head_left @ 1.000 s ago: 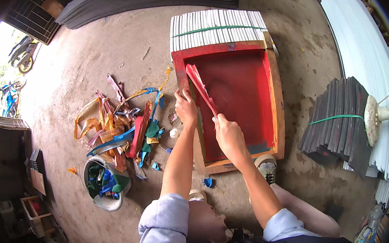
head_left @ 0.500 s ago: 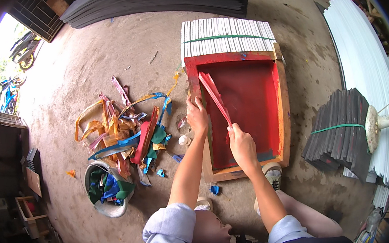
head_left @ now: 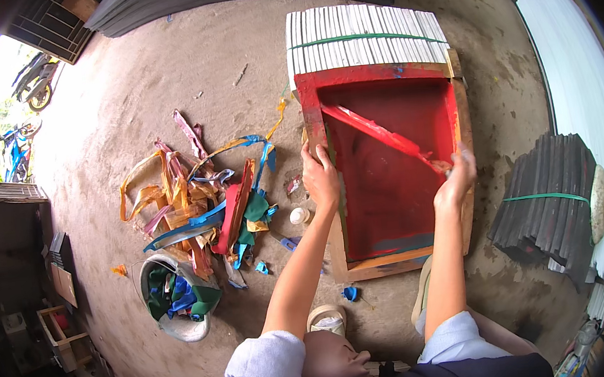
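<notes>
A wooden screen-printing frame (head_left: 315, 114), smeared with red around a dark red sheet, rests tilted in front of me. My left hand (head_left: 321, 179) is closed on its left rail, fingertips on top. Pinched in my right hand (head_left: 455, 177), near the right rail, is the end of a red strip of tape (head_left: 376, 132). This strip stretches slantwise across the sheet, its far end still at the upper left inside corner. The fingertips of my right hand are partly hidden by the hand itself.
A strapped bundle of white strips (head_left: 365, 48) stands behind the frame. Peeled coloured tape scraps (head_left: 197, 198) lie left, beside a bucket (head_left: 198, 328) of coloured scraps. Near my left arm is a small white bottle (head_left: 299, 216). Dark strapped strips (head_left: 543, 201) and a fan are at right.
My right hand has moved right and up, from mid-sheet to the right rail, swinging the red strip more slantwise. My left hand remains on the left rail. The whole view has shifted slightly.
</notes>
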Available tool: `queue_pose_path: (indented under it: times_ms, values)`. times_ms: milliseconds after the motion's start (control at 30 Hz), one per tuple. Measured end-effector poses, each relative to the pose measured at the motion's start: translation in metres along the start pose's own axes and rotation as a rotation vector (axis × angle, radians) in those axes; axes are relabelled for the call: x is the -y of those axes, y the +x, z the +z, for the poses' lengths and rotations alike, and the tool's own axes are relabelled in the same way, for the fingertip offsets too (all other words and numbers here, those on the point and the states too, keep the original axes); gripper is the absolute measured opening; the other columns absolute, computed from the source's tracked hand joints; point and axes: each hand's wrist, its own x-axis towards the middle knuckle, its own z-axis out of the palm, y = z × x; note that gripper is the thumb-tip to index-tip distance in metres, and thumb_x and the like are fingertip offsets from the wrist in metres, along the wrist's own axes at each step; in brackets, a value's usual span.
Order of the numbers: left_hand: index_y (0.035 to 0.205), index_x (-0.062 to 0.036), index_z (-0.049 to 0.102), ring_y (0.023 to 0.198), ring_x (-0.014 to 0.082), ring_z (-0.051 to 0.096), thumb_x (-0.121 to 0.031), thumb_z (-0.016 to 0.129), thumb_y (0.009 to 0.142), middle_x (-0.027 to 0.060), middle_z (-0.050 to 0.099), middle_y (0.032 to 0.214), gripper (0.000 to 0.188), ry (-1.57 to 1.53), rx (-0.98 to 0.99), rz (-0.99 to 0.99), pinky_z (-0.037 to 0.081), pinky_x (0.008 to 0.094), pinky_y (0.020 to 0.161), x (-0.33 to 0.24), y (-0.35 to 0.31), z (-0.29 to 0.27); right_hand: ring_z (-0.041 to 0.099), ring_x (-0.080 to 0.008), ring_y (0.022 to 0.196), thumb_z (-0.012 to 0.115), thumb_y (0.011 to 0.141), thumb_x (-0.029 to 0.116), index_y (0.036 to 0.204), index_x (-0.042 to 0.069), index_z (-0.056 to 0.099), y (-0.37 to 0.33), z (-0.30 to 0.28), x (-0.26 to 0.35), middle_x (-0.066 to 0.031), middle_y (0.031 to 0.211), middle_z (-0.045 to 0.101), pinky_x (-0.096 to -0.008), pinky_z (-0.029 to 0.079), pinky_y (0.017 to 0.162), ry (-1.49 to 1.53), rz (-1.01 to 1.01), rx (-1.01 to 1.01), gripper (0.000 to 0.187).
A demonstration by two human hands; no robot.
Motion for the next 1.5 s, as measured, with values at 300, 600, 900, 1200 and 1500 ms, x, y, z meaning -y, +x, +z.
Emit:
queue_pose_path:
  times_ms: [300,600,900,1200,1500]
  values:
    - [0.127,-0.0064,0.045,0.093,0.0435,0.059,-0.032,0.041,0.096,0.0239,0.060,0.109,0.040,-0.008,0.012,0.001,0.046,0.0498,0.078,-0.007,0.000,-0.003,0.043,-0.0258,0.109,0.054,0.087,0.020,0.096,0.016,0.067,-0.024,0.100,0.024,-0.0051,0.108,0.058,-0.0518,0.031,0.092,-1.213,-0.999,0.293,0.015]
    - [0.128,-0.0045,0.043,0.091,0.0439,0.059,-0.029,0.040,0.096,0.0261,0.060,0.109,0.040,-0.003,0.039,0.013,0.046,0.0499,0.075,-0.004,0.002,-0.002,0.051,-0.0364,0.114,0.044,0.093,0.027,0.113,0.002,0.055,-0.034,0.187,-0.043,-0.0201,0.115,0.058,-0.0649,0.022,0.099,-1.172,-0.661,0.951,0.035]
    - [0.126,-0.0065,0.044,0.087,0.0428,0.061,-0.031,0.039,0.097,0.0231,0.063,0.101,0.039,0.035,-0.008,0.002,0.047,0.0495,0.075,-0.003,0.001,0.004,0.028,-0.0449,0.133,0.030,0.091,0.048,0.135,0.011,0.039,-0.030,0.207,-0.044,-0.0251,0.147,0.023,-0.0646,0.010,0.105,-1.235,-0.146,1.034,0.058]
    - [0.116,-0.0093,0.055,0.070,0.0401,0.063,-0.033,0.040,0.097,0.0234,0.064,0.075,0.034,-0.094,-0.142,0.054,0.047,0.0476,0.060,0.000,-0.001,-0.002,0.050,-0.0412,0.116,0.043,0.093,0.039,0.122,0.007,0.046,-0.032,0.208,-0.044,-0.0236,0.120,0.056,-0.0510,0.040,0.095,-1.101,-0.288,1.056,0.043]
    - [0.125,-0.0096,0.049,0.066,0.0382,0.061,-0.034,0.038,0.098,0.0213,0.060,0.073,0.038,-0.190,-0.188,0.213,0.044,0.0435,0.058,-0.031,-0.061,-0.047,0.058,-0.0413,0.100,0.046,0.092,0.029,0.107,0.003,0.054,-0.096,0.141,0.044,-0.0220,0.102,0.064,-0.0486,0.045,0.085,-0.775,-0.331,0.949,0.031]
